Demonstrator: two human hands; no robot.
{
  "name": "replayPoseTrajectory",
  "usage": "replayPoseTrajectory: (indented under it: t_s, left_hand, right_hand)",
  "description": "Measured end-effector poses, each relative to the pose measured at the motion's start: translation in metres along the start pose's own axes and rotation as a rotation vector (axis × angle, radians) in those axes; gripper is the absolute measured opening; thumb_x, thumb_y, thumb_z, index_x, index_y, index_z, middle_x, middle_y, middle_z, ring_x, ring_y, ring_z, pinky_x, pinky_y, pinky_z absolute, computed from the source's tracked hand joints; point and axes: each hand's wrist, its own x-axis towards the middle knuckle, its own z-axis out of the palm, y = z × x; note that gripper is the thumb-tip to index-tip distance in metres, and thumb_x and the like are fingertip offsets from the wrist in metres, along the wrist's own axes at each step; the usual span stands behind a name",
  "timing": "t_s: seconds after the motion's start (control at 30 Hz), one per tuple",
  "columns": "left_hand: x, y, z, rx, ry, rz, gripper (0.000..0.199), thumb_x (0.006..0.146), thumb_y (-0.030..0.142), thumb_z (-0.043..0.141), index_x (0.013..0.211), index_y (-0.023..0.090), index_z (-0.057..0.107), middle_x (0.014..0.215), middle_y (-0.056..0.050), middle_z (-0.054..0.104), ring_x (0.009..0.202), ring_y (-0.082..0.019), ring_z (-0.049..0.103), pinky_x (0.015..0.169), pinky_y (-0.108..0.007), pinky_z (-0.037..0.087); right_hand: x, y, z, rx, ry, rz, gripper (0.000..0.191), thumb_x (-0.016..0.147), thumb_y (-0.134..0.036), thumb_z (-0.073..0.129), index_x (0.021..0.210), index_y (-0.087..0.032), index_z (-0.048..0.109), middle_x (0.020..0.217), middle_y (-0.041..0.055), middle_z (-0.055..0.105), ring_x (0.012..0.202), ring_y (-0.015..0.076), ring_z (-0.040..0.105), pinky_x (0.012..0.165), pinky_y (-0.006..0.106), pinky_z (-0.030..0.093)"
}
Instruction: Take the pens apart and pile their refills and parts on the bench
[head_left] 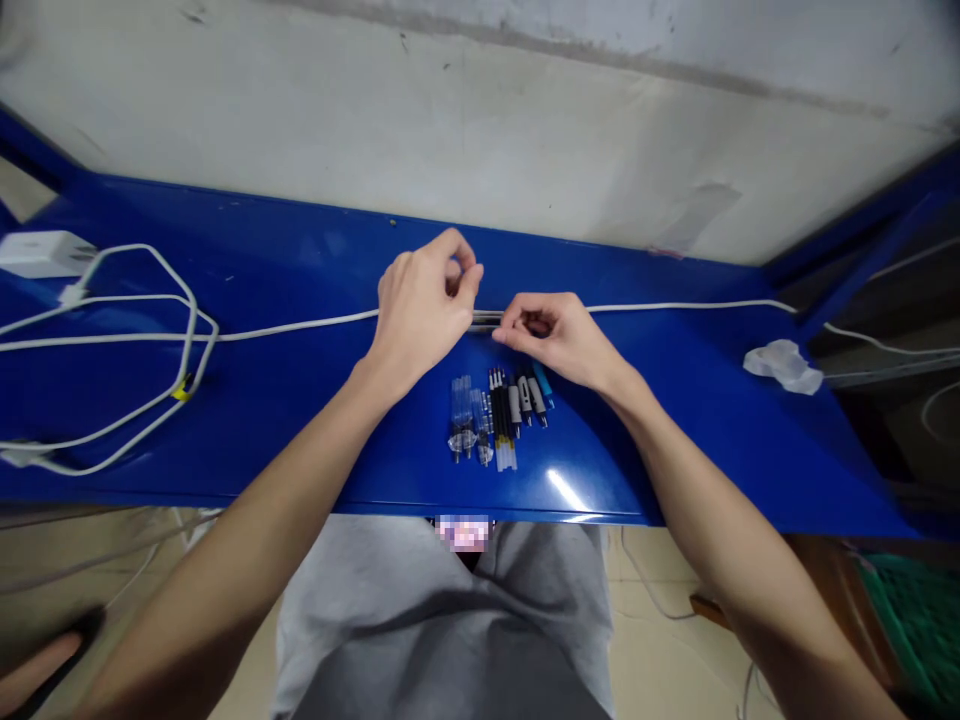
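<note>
My left hand (427, 305) is over the blue shelf, its thumb and fingers curled together in a pinch. Whatever may be between its fingertips is hidden. To its right, my right hand (562, 335) is low over the shelf, thumb and fingertips pressed together. A few thin grey rods (486, 320) lie between the hands, at the right fingertips; whether those grip them I cannot tell. Closer to me are clear pen barrels (461, 405), dark ink refills (504, 420) with pale ends, grey-and-black pen parts (525, 398) and a light-blue piece (544, 383).
A white cable (300, 326) runs across the blue shelf (300, 440) behind my hands. At left are looped white cables (150, 410) and a white adapter (45, 254). Crumpled translucent plastic (784, 366) lies at right. A wall (450, 130) rises behind.
</note>
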Motion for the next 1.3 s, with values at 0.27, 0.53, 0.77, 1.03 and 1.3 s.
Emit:
replayPoseTrajectory:
  t_s: [0.27, 0.53, 0.77, 1.03, 1.3]
  left_hand:
    - [-0.06, -0.004, -0.03, 0.174, -0.187, -0.217, 0.014, 0.094, 0.033, 0.057, 0.083, 0.025, 0.059, 0.058, 0.003, 0.061, 0.057, -0.018, 0.057, 0.056, -0.029, 0.029]
    - [-0.067, -0.004, -0.016, 0.127, -0.234, -0.191, 0.011, 0.094, 0.03, 0.058, 0.085, 0.025, 0.056, 0.063, 0.002, 0.057, 0.069, -0.02, 0.058, 0.06, -0.03, 0.031]
    - [-0.064, -0.009, -0.02, 0.115, -0.308, -0.183, 0.011, 0.093, 0.03, 0.06, 0.084, 0.025, 0.058, 0.066, 0.002, 0.06, 0.069, -0.02, 0.059, 0.06, -0.03, 0.032]
    - [-0.065, -0.006, -0.022, 0.104, -0.387, -0.135, 0.005, 0.093, 0.026, 0.057, 0.091, 0.026, 0.062, 0.066, 0.004, 0.065, 0.065, -0.018, 0.061, 0.059, -0.029, 0.033]
    - [-0.026, -0.004, -0.031, 0.101, 0.067, -0.093, 0.019, 0.1, 0.035, 0.049, 0.098, 0.025, 0.065, 0.058, 0.003, 0.059, 0.057, -0.015, 0.056, 0.063, -0.029, 0.041]
  right_hand:
    - [0.0, 0.007, 0.002, -0.522, 0.098, 0.047, 0.021, 0.103, -0.027, 0.048, 0.1, -0.02, 0.067, 0.089, 0.0047, 0.065, 0.074, 0.0167, 0.051, 0.064, 0.03, 0.029]
    - [0.0, 0.008, 0.005, -0.613, 0.113, 0.071, 0.02, 0.103, -0.024, 0.046, 0.102, -0.021, 0.066, 0.097, 0.0061, 0.071, 0.079, 0.019, 0.058, 0.062, 0.032, 0.027]
    - [-0.001, 0.01, 0.002, -0.738, 0.067, 0.061, 0.025, 0.106, -0.026, 0.041, 0.108, -0.022, 0.066, 0.102, 0.0077, 0.074, 0.082, 0.0221, 0.063, 0.06, 0.034, 0.023]
    - [-0.002, 0.006, 0.008, -0.72, 0.054, 0.022, 0.026, 0.106, -0.025, 0.04, 0.107, -0.021, 0.066, 0.101, 0.0069, 0.073, 0.083, 0.021, 0.063, 0.06, 0.034, 0.023]
    - [-0.003, -0.001, -0.004, -0.626, -0.1, -0.15, 0.016, 0.101, -0.037, 0.061, 0.103, -0.021, 0.066, 0.106, 0.0069, 0.068, 0.098, 0.0223, 0.06, 0.065, 0.032, 0.03]
